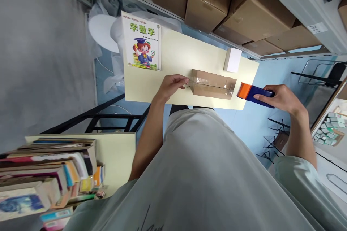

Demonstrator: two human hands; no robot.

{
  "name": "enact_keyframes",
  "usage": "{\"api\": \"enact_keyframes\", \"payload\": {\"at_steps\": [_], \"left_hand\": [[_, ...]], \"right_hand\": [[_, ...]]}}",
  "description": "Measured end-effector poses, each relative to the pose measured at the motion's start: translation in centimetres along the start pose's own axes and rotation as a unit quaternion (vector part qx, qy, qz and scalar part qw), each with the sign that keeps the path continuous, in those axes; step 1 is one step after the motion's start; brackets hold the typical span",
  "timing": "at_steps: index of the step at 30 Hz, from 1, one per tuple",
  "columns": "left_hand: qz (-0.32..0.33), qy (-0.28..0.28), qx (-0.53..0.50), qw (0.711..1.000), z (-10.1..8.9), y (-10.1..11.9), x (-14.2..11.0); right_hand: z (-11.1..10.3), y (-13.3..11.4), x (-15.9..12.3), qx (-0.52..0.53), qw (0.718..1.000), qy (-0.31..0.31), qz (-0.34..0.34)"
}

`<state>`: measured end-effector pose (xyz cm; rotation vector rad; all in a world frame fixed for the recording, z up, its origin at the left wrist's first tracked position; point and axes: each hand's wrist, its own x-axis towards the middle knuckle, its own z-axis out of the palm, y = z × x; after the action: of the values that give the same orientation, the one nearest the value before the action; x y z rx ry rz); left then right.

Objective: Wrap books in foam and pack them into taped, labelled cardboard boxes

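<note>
A long brown cardboard box lies on the pale yellow table, with clear tape running along its top seam. At the box's left end, the fingers of my left hand are pinched together on the end of the tape. My right hand is wrapped round a dark blue and orange tape dispenser, just off the box's right end and past the table's edge. A picture book with a cartoon child on its cover lies at the table's left. Behind the cardboard box stands a small white box.
Cardboard boxes fill the shelf beyond the table. Stacked books sit on another pale surface at lower left. A round white stool seat and plastic bags are left of the table. Black metal frames stand at the right.
</note>
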<state>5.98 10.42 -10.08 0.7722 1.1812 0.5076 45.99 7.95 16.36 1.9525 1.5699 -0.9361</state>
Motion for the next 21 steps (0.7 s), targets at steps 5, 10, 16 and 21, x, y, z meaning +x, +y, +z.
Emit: {"api": "enact_keyframes", "payload": {"at_steps": [5, 10, 16, 21], "left_hand": [[-0.007, -0.002, -0.016, 1.0, 1.5, -0.9, 0.8], [-0.017, 0.03, 0.016, 0.999, 2.7, -0.9, 0.7], [-0.029, 0.132, 0.111, 0.985, 2.7, -1.6, -0.2], [0.067, 0.197, 0.121, 0.971, 6.2, -0.9, -4.7]], "right_hand": [[0.8, 0.3, 0.5, -0.023, 1.0, 0.0, 0.005], [2.7, 0.6, 1.8, -0.035, 0.999, 0.014, 0.004], [4.5, 1.8, 2.7, -0.053, 0.998, 0.026, 0.019], [4.6, 2.7, 2.1, -0.048, 0.998, 0.02, 0.032]]}}
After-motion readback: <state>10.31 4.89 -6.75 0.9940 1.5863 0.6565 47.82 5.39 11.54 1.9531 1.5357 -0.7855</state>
